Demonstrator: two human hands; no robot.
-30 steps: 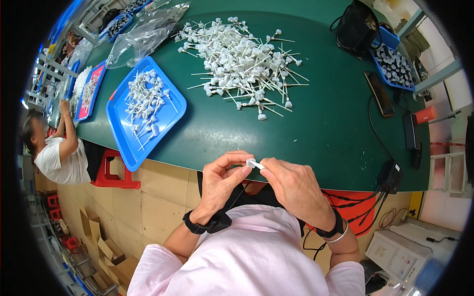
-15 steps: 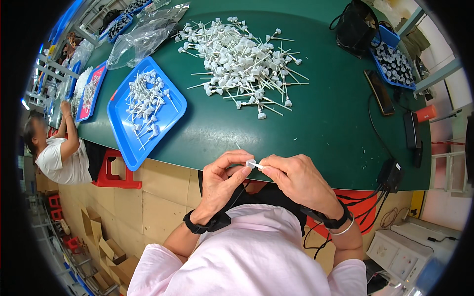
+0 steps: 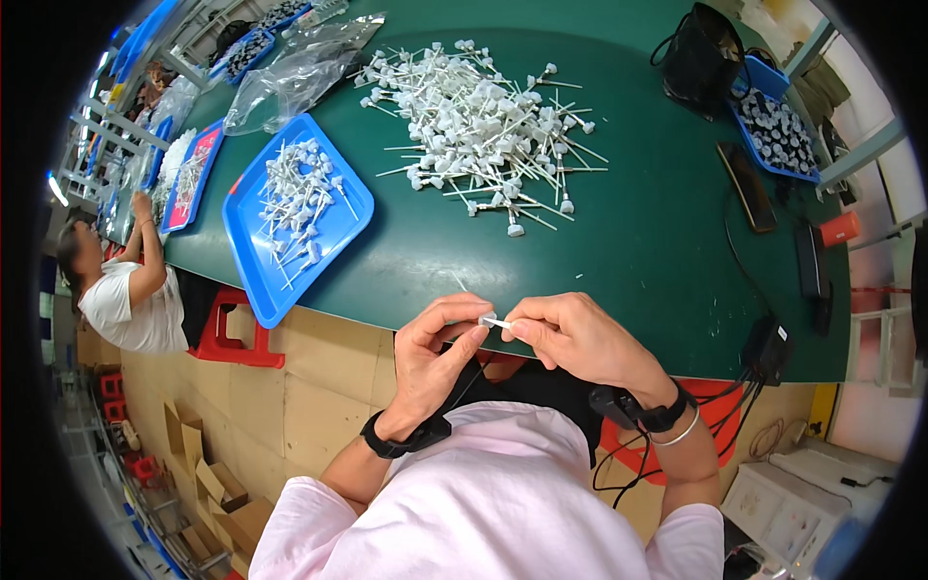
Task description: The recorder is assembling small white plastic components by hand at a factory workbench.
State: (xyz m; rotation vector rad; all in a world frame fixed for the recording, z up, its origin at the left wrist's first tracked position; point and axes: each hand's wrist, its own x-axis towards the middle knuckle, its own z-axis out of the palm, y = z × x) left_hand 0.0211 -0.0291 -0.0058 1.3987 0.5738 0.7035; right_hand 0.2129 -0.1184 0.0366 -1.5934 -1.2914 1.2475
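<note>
Close to the table's near edge, my left hand (image 3: 435,343) pinches a small white pump head (image 3: 487,318) between thumb and fingertips. A thin tube (image 3: 459,281) pokes out beyond the fingers of that hand. From the other side, my right hand (image 3: 580,340) is closed, thumb against index finger, on the narrow white stem of the same part. Its other end is hidden in my right fingers. Farther off lies a large heap of white pump heads with thin tubes (image 3: 483,126). A blue tray (image 3: 333,227) at left holds more of them.
Clear plastic bags (image 3: 300,72) lie beyond the tray. At right are a black bag (image 3: 698,60), a phone (image 3: 746,187), a blue tray of dark-and-white parts (image 3: 779,135) and a black box with cables (image 3: 767,350). A co-worker (image 3: 130,290) sits at far left.
The view has shifted slightly, so the table's contents sit a little farther right and lower. My right fingertips have moved slightly toward my left hand; both hands keep their grip.
</note>
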